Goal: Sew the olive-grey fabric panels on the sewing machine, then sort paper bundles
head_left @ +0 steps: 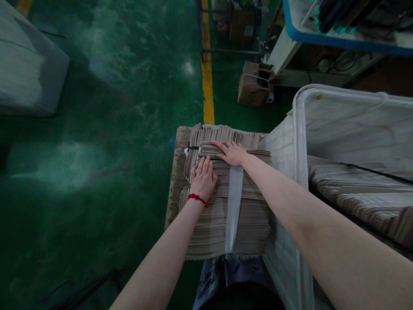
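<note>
In front of me a bundle of thin grey-brown sheets point(206, 232), edges facing up, rests on a worn board point(177, 172). A whitish strap point(234, 206) runs lengthwise over it. My left hand point(204, 176), with a red bracelet at the wrist, lies on the bundle's left side, fingers stretched forward. Further up, my right hand point(230, 153) rests on the far part of the sheets, fingers spread, just beyond the strap's far end. Behind it stands another row of sheets point(222, 131) with a dark band at its left. Neither hand is gripping anything visible.
To the right stands a large white bin point(301, 142) holding more stacked sheets point(368, 193) under a dark strap. Beyond it are a torn cardboard box point(254, 86) and a blue-edged table point(348, 43). A pale block-like object point(32, 73) sits at the far left on the green floor point(106, 129).
</note>
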A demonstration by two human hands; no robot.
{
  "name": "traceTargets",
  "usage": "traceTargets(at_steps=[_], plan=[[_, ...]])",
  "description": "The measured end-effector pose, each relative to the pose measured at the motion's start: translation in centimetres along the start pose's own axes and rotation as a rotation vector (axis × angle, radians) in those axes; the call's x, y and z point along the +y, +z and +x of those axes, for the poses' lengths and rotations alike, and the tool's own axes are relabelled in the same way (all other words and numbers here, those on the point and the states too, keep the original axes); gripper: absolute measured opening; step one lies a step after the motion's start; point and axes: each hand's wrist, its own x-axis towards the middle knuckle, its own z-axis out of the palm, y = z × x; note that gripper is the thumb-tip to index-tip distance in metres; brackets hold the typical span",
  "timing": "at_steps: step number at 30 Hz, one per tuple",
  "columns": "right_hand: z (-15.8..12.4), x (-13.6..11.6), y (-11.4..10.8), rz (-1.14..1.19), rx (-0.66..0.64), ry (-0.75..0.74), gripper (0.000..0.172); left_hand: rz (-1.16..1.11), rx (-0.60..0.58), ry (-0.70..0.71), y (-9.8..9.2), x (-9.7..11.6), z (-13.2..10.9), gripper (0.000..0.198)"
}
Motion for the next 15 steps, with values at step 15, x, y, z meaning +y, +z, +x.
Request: traceTargets(at_steps=[15], plan=[[0.1,0.1,0.2,0.007,0.004,-0.007,0.060,-0.017,0.009,-0.033,-0.3,-0.2,1.7,0.042]])
